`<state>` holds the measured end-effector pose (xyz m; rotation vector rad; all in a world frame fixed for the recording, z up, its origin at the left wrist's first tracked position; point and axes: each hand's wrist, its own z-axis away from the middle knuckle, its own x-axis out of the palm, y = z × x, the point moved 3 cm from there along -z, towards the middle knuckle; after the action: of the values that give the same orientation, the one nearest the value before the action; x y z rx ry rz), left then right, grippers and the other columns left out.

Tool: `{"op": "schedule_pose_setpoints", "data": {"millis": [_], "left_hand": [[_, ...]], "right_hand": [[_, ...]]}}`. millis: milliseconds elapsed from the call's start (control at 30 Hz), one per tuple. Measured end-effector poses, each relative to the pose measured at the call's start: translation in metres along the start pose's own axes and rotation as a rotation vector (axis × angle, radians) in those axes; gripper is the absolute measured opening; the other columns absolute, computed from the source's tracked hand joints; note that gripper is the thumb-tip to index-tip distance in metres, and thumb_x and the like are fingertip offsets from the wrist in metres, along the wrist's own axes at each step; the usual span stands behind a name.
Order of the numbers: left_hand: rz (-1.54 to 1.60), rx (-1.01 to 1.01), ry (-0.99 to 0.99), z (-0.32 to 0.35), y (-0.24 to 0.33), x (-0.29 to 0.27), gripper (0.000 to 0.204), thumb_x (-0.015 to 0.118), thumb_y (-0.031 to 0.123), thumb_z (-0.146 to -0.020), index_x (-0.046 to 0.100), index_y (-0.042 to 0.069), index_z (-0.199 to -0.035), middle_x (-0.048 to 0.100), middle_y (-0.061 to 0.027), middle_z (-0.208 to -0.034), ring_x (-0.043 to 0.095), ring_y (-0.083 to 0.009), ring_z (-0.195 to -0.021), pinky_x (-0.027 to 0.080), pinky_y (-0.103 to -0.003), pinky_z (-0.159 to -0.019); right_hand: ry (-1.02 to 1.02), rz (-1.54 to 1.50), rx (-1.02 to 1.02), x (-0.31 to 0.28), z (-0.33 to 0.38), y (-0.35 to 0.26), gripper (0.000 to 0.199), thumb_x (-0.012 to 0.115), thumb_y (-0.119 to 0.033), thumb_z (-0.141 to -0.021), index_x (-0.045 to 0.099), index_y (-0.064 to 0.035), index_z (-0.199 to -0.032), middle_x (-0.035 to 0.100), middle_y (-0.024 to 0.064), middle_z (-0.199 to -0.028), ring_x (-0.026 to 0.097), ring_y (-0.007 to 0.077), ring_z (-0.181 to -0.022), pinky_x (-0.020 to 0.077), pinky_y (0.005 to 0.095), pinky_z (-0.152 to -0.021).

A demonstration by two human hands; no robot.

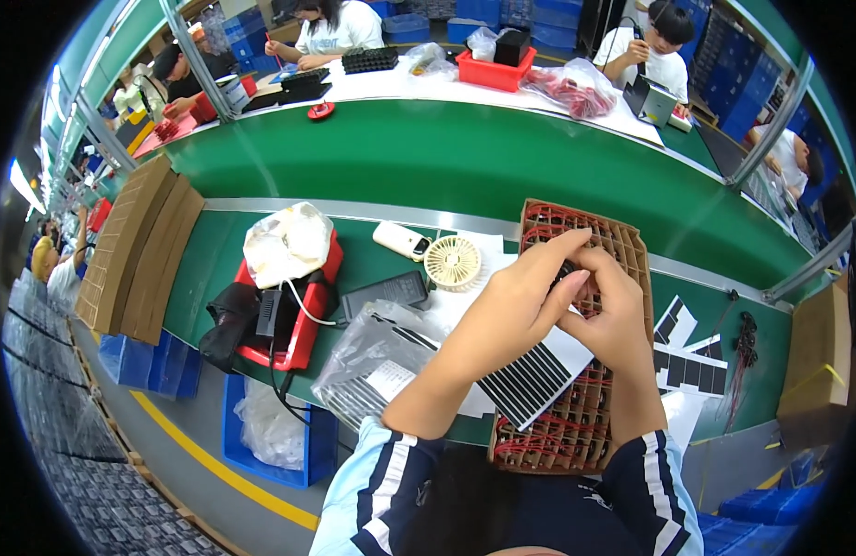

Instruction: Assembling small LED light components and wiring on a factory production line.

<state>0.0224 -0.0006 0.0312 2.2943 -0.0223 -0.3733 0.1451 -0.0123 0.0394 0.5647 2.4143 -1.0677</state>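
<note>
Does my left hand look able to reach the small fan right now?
Probably yes: the small fan lies left of your left hand with nothing covering it, though that hand seems busy with a small dark piece.

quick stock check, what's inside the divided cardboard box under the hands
Red wires show inside the cardboard box at its far and near ends. The left hand, right hand and striped sheet hide part of the middle; contents there can't be seen.
</note>
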Motion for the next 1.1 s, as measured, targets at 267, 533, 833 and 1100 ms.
{"op": "schedule_pose_setpoints", "data": {"millis": [267,533,833,1100], "left_hand": [[0.102,-0.186,-0.165,0.01,0.017,0.003,0.038,0.045,0.02,-0.087,0.041,0.002,-0.121,0.059,-0.017,-0.085,0.061,-0.0266,-0.074,0.046,-0.029,-0.065],[0.752,-0.197,-0.199,0.0,0.001,-0.007,0.027,0.044,0.021,-0.089,0.047,0.004,-0.109,0.051,-0.0021,-0.072,0.037,-0.0036,-0.049,0.029,-0.016,-0.042],[1.215,-0.075,-0.017,0.022,-0.051,-0.104,0.047,0.037,0.027,-0.088,0.032,-0.004,-0.122,0.035,-0.0078,-0.076,0.027,-0.0041,-0.034,0.019,-0.017,-0.032],[1.623,0.049,-0.372,0.011,-0.062,-0.103,0.042,0.039,0.027,-0.09,0.028,-0.01,-0.107,0.048,-0.0203,-0.062,0.045,-0.0155,-0.027,0.034,-0.018,-0.023]], "right_hand": [[-0.154,0.253,-0.416,-0.021,-0.01,-0.015,0.03,0.072,-0.022,-0.053,0.057,-0.0038,-0.071,0.052,0.0058,-0.064,0.05,0.0232,-0.059,0.0369,0.0319,-0.055],[-0.369,0.13,-0.145,-0.046,-0.007,-0.006,0.02,0.067,-0.02,-0.071,0.056,-0.0051,-0.078,0.05,0.0043,-0.062,0.047,0.0182,-0.053,0.0374,0.0275,-0.049],[-0.413,0.318,0.497,-0.09,0.079,0.108,0.014,0.062,-0.012,-0.075,0.055,0.0003,-0.077,0.048,0.0038,-0.062,0.042,0.0101,-0.056,0.036,0.0228,-0.053],[-0.446,0.28,0.515,-0.083,0.124,0.133,0.011,0.059,-0.008,-0.074,0.056,0.0004,-0.08,0.052,0.0071,-0.07,0.049,0.0139,-0.06,0.0411,0.0251,-0.057]]}}
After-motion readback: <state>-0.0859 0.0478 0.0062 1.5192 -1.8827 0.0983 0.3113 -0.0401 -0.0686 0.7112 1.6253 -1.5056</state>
